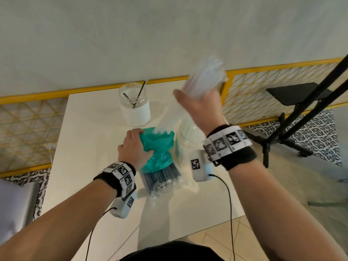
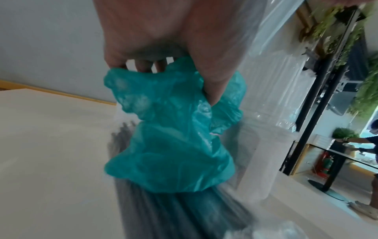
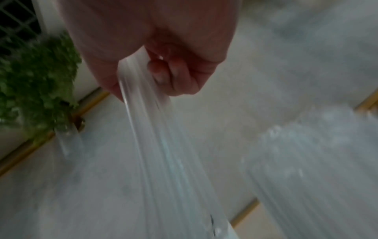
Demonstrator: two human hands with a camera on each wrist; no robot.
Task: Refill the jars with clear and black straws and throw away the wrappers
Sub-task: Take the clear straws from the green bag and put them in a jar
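Observation:
My right hand (image 1: pixel 197 106) is raised over the table and grips a bundle of clear straws (image 1: pixel 205 78), blurred by motion; the same clear straws (image 3: pixel 163 153) run out of my fist in the right wrist view. My left hand (image 1: pixel 135 147) clutches a crumpled teal plastic bag (image 1: pixel 158 147) that lies on a clear pack of black straws (image 1: pixel 162 178). That teal bag (image 2: pixel 174 137) fills the left wrist view, with black straws (image 2: pixel 163 215) below it. A glass jar (image 1: pixel 134 104) at the back holds two black straws. A second jar (image 1: pixel 186 132) stands partly hidden under my right wrist.
A white table (image 1: pixel 90 147) carries everything, with a yellow railing (image 1: pixel 56 93) and wall right behind it. A black stand (image 1: pixel 301 117) and a small black table are on the floor to the right. A grey seat (image 1: pixel 15 204) is at the left.

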